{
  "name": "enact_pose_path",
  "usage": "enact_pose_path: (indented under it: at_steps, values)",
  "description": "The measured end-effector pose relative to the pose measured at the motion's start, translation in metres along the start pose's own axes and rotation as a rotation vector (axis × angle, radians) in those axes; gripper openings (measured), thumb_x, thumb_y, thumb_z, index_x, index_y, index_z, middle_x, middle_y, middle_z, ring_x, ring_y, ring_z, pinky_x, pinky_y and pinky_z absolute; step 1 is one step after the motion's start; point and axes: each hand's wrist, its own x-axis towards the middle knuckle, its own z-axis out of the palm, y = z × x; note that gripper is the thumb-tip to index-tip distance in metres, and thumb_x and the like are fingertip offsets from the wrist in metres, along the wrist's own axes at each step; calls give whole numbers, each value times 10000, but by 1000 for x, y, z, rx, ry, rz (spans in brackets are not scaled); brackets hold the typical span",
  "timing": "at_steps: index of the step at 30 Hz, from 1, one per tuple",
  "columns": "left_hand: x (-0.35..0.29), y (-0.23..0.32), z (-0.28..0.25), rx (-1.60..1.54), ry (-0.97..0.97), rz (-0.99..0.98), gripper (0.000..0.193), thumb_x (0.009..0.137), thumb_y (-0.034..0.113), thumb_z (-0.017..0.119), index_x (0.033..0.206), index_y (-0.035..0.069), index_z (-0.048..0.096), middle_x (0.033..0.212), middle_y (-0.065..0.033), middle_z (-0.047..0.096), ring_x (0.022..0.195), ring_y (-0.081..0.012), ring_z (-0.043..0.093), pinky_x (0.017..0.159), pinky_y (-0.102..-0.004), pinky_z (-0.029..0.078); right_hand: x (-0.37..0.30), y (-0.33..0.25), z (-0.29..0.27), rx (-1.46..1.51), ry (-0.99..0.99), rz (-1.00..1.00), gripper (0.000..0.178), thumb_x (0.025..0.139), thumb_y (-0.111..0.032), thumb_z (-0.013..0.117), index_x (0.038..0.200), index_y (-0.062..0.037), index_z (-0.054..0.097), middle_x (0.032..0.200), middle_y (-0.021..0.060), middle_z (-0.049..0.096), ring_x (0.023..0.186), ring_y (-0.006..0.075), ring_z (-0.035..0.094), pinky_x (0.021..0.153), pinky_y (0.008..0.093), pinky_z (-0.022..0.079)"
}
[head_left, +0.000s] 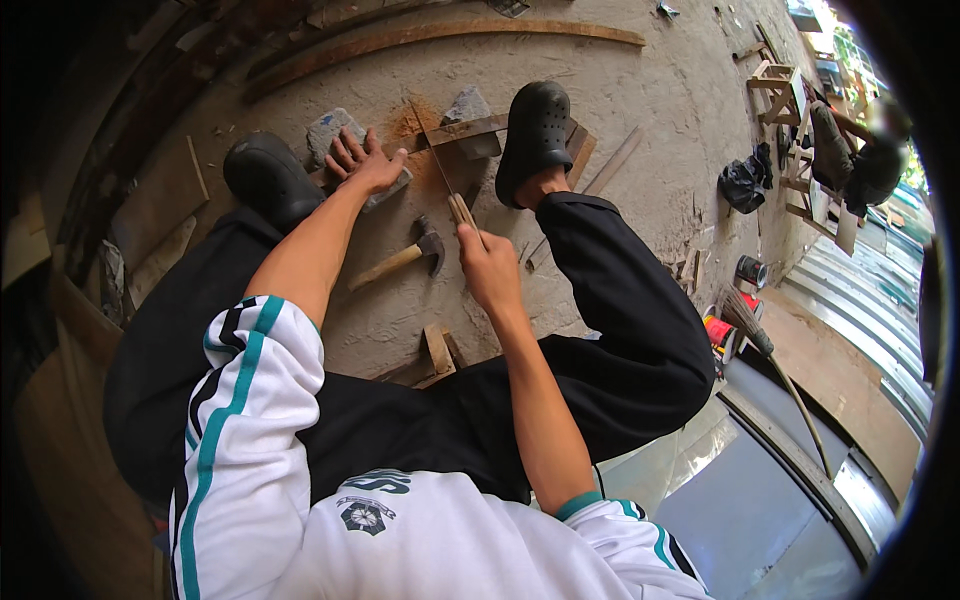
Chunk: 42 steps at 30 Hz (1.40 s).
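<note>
My left hand (368,168) lies with its fingers spread, over a piece of wood near grey blocks, one of them a rough block (332,128) just beyond the fingers. The wood under that hand is mostly hidden. My right hand (488,265) is wrapped round the wooden handle of a handsaw (437,150), whose thin blade points away from me. The blade crosses beside a wooden strip (468,129) that reaches toward my right shoe and rests by another grey block (467,105). Orange-brown sawdust (408,122) is scattered around the blade. A claw hammer (397,263) lies between my forearms.
My black clogs (533,140) stand on both sides of the work. A long wooden strip (470,30) lies at the far side. Wood offcuts (437,350) are near my lap. At right are a black plastic bag (745,180), paint cans (718,335) and a brush (745,315).
</note>
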Motion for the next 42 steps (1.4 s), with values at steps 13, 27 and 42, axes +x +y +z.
enact_pose_path:
  at_steps: [13,27,42]
  values:
    - [-1,-1,2,20,6,-7,928,892,688,410,1564,170,34,1578,-221,-221,1438,-413,-248,1095,-605,-165,6,14,9,34,6,-30,467,964,-342,530,748,71,556,610,224,530,565,249,512,600,422,420]
    - [-22,8,-19,8,-59,-2,868,957,582,379,1557,134,-61,1552,-218,-288,1416,-413,-298,1089,-602,-196,-6,17,12,112,4,33,482,986,-361,525,646,-20,501,565,-6,448,550,87,410,507,307,325]
    - [-8,-2,-3,23,-10,6,913,919,652,398,1560,139,-1,1569,-247,-222,1432,-425,-251,1094,-603,-166,1,13,15,21,-30,-25,465,973,-365,516,793,62,558,612,197,508,582,261,489,609,409,417]
